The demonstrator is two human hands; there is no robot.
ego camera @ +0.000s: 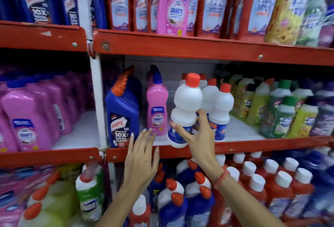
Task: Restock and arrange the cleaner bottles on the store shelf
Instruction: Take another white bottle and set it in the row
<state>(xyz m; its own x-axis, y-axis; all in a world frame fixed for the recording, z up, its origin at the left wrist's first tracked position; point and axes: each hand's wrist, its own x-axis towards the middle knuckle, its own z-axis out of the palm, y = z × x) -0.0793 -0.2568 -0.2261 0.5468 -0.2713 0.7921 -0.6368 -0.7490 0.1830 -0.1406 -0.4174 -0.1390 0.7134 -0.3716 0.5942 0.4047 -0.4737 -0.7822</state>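
Observation:
My right hand grips a white cleaner bottle with a red cap around its blue label, holding it slightly tilted at the front of the middle shelf. Behind it stand more white red-capped bottles. To its left stand a pink bottle and a blue Harpic bottle. My left hand is open, fingers spread, in front of the shelf edge just below the pink bottle, holding nothing.
The top shelf carries red, pink and blue bottles. Green and purple bottles fill the middle shelf's right side. Pink bottles fill the left bay. Below are red bottles with white caps and blue-white ones.

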